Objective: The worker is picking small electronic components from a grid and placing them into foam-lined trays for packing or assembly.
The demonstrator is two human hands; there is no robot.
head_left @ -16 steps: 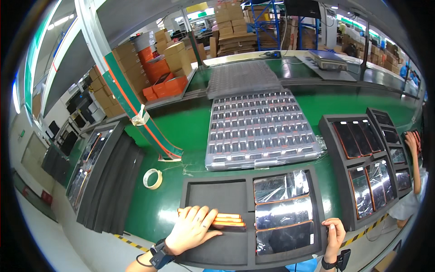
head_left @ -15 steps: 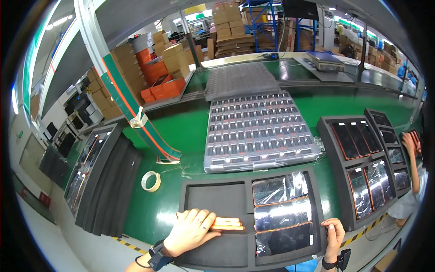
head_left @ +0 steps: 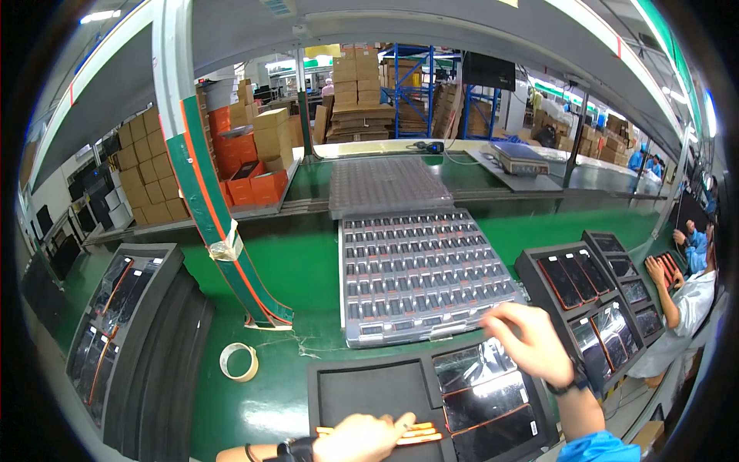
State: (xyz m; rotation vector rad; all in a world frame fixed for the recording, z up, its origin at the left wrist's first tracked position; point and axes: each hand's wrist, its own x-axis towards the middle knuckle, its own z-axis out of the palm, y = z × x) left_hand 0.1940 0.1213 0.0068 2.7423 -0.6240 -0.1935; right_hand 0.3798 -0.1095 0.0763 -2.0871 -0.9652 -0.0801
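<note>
My left hand is closed round several orange-edged phones, over the left compartment of a black foam tray. The phones stand side by side with their orange edges showing. In the tray's right compartment, phones with glossy dark screens lie in a column, the farthest under shiny clear film. Above the tray's far right corner is my right hand, fingers loosely bent and slightly blurred, with nothing visible in them. Its fingertips are by the near right corner of a clear plastic tray holding rows of small dark parts.
A stack of black foam trays with phones on top stands at left, near a tape roll and a green post. More phone-filled foam trays stand at right, beside a co-worker. A scale sits farther back.
My right hand has left the foam tray's right edge and moved up and forward toward the plastic tray. My left hand still holds the phones. The whole view has shifted, with the trays lower in it.
</note>
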